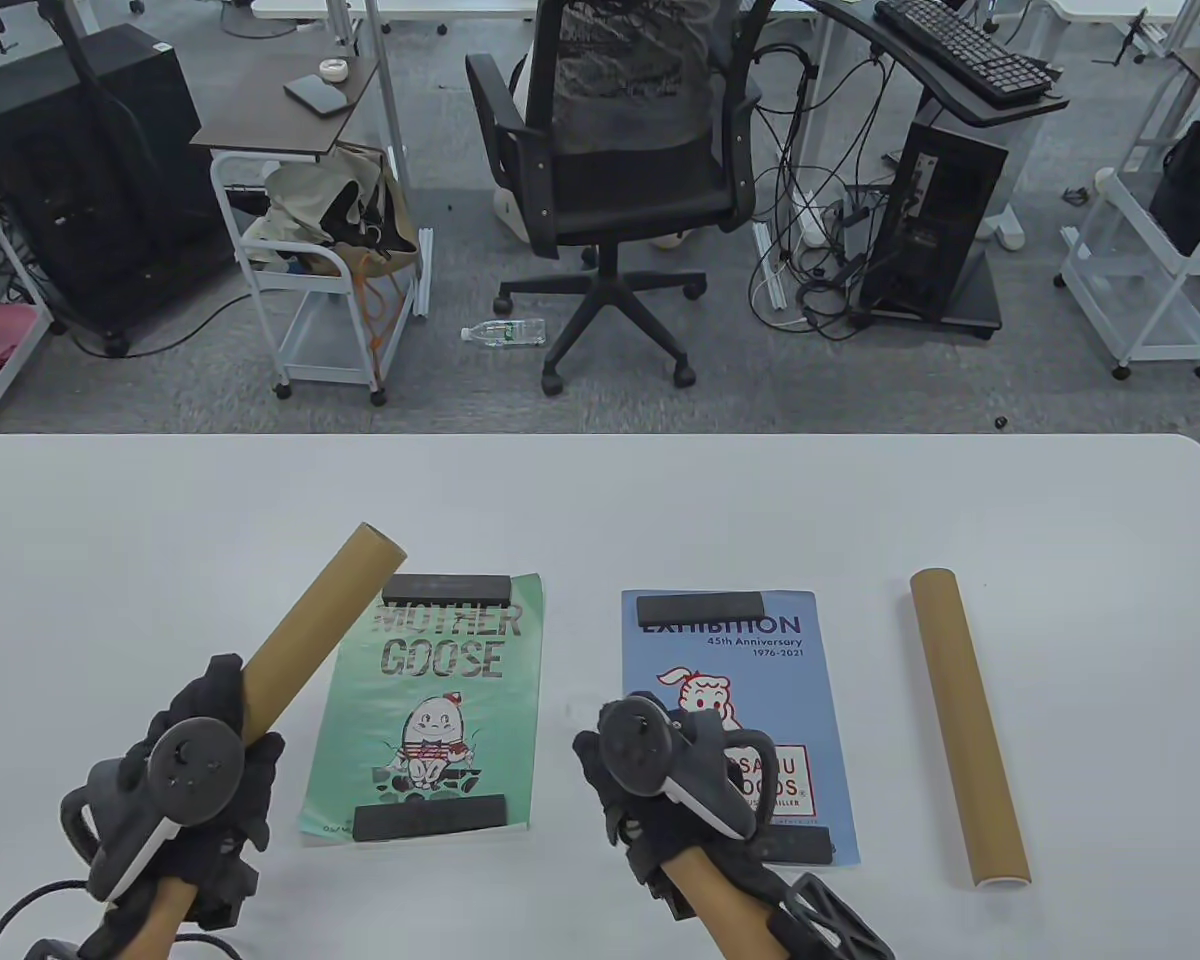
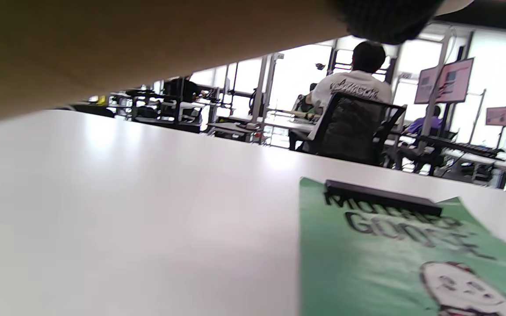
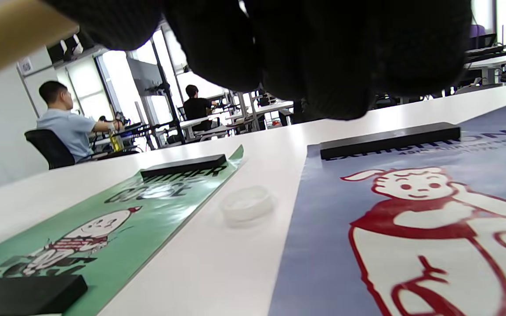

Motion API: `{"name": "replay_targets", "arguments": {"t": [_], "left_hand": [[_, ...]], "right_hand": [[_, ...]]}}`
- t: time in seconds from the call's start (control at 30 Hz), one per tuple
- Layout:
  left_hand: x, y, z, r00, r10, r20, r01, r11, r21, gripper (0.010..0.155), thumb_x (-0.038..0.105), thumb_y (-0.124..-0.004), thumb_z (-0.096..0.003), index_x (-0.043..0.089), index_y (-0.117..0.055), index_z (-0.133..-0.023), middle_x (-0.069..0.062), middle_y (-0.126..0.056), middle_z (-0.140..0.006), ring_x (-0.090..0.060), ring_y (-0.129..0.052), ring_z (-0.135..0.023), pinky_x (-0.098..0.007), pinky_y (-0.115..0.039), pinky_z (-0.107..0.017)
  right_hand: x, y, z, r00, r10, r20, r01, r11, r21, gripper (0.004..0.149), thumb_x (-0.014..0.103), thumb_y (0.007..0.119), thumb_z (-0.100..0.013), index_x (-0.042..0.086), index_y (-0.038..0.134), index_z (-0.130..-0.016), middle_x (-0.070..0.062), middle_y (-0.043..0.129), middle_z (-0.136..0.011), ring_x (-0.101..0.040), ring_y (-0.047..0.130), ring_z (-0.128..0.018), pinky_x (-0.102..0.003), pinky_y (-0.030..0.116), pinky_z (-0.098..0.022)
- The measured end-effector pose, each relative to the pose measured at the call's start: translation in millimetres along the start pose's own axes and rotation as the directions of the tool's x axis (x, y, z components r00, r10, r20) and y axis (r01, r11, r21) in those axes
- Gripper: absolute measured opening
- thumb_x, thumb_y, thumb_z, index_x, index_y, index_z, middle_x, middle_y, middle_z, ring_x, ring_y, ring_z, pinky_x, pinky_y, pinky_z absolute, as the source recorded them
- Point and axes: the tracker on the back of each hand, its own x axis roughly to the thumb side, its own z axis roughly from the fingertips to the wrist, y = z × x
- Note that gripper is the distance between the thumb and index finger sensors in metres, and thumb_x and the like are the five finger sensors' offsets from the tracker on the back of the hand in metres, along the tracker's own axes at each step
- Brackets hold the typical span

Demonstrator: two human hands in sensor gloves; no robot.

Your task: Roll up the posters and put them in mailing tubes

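Note:
My left hand [image 1: 210, 760] grips a brown cardboard mailing tube [image 1: 330, 610] near its lower end. The tube slants up and right, and its far end hangs over the top left corner of the green Mother Goose poster [image 1: 440, 700]. In the left wrist view the tube [image 2: 103, 44] fills the top, above the table. My right hand [image 1: 650, 790] hovers over the lower left of the blue Exhibition poster [image 1: 760, 680], fingers [image 3: 314, 52] loosely curled and holding nothing. A clear plastic cap [image 3: 246, 204] lies on the table between the two posters. A second tube [image 1: 965, 730] lies to the right.
Black bar weights pin both posters flat: on the green one at the top [image 1: 447, 587] and bottom [image 1: 430, 820], on the blue one at the top [image 1: 701, 607] and bottom [image 1: 800, 848]. The white table [image 1: 160, 520] ends at its far edge before an office chair [image 1: 620, 150].

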Motion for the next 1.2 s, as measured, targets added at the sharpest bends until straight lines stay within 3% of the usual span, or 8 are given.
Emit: {"name": "replay_targets", "arguments": {"t": [0.1,0.23,0.3,0.5,0.87,1.0,1.1,1.2], "left_hand": [[-19.0,-14.3,-16.5,0.990,-0.080,-0.115,0.068,0.992,-0.103,0.087,0.045,-0.077,-0.0427,0.019,-0.021,-0.104,-0.015,-0.051,-0.108,-0.039,-0.075,-0.092,-0.061,-0.067,-0.065],[-53.2,-40.8,-36.0,0.942,-0.170,-0.290,0.108,0.970,-0.216,0.087,0.044,-0.076,-0.0432,0.019,-0.019,-0.104,-0.016,-0.049,-0.108,-0.040,-0.074,-0.092,-0.060,-0.066,-0.065],[-68.1,-51.9,-40.7,0.914,-0.199,-0.354,0.101,0.955,-0.277,0.087,0.045,-0.076,-0.0437,0.019,-0.019,-0.104,-0.017,-0.050,-0.107,-0.040,-0.074,-0.091,-0.060,-0.067,-0.064],[-98.0,-72.5,-42.5,0.843,-0.285,-0.455,0.102,0.917,-0.385,0.086,0.046,-0.075,-0.0443,0.020,-0.020,-0.105,-0.016,-0.050,-0.107,-0.040,-0.074,-0.091,-0.058,-0.067,-0.064],[-99.9,-77.0,-42.5,0.837,-0.292,-0.462,0.087,0.906,-0.415,0.087,0.049,-0.075,-0.0452,0.019,-0.018,-0.104,-0.014,-0.049,-0.108,-0.037,-0.074,-0.093,-0.057,-0.068,-0.065],[-93.8,-63.5,-41.3,0.824,-0.258,-0.503,0.027,0.907,-0.421,0.097,0.059,-0.074,-0.0444,0.015,-0.009,-0.103,-0.019,-0.031,-0.112,-0.046,-0.053,-0.104,-0.063,-0.057,-0.070],[-64.0,-38.1,-34.7,0.886,-0.190,-0.424,0.083,0.963,-0.256,0.095,0.064,-0.070,-0.0434,0.015,-0.015,-0.104,-0.020,-0.033,-0.112,-0.047,-0.054,-0.104,-0.062,-0.058,-0.070],[-31.2,-27.8,-25.9,0.953,-0.138,-0.269,0.090,0.979,-0.181,0.093,0.066,-0.068,-0.0425,0.018,-0.018,-0.105,-0.017,-0.036,-0.113,-0.045,-0.058,-0.104,-0.062,-0.059,-0.070]], "right_hand": [[-21.2,-1.2,11.4,1.000,-0.017,-0.023,0.017,1.000,0.017,0.055,0.049,0.073,-0.047,0.006,0.081,-0.081,-0.024,0.082,-0.085,-0.047,0.090,-0.064,-0.054,0.079,-0.036],[-41.9,3.3,22.7,0.996,-0.083,-0.035,0.081,0.996,-0.040,0.056,0.049,0.073,-0.047,0.005,0.081,-0.080,-0.025,0.083,-0.084,-0.048,0.090,-0.062,-0.054,0.080,-0.033],[-44.4,3.1,24.8,0.993,-0.111,-0.032,0.112,0.994,0.016,0.057,0.050,0.073,-0.047,0.005,0.081,-0.081,-0.026,0.083,-0.084,-0.048,0.090,-0.062,-0.054,0.080,-0.033],[-39.0,3.0,26.0,0.993,-0.121,0.003,0.121,0.992,0.039,0.057,0.051,0.072,-0.047,0.005,0.082,-0.079,-0.026,0.084,-0.083,-0.048,0.091,-0.062,-0.054,0.080,-0.033],[-32.0,2.8,29.9,0.993,-0.120,0.015,0.119,0.991,0.054,0.058,0.051,0.072,-0.047,0.004,0.080,-0.081,-0.026,0.083,-0.084,-0.048,0.090,-0.062,-0.054,0.080,-0.033],[-29.4,-9.4,32.4,0.987,-0.163,0.013,0.163,0.987,0.013,0.059,0.051,0.072,-0.047,0.004,0.080,-0.081,-0.026,0.082,-0.084,-0.049,0.090,-0.062,-0.054,0.080,-0.033],[-16.2,-18.8,27.8,0.976,-0.209,0.067,0.202,0.975,0.093,0.060,0.052,0.071,-0.048,0.005,0.077,-0.085,-0.026,0.081,-0.086,-0.049,0.090,-0.063,-0.053,0.080,-0.033],[5.3,-13.6,23.5,0.943,-0.324,0.072,0.309,0.936,0.169,0.063,0.052,0.071,-0.049,0.005,0.070,-0.090,-0.028,0.078,-0.088,-0.049,0.091,-0.060,-0.052,0.080,-0.031]]}}
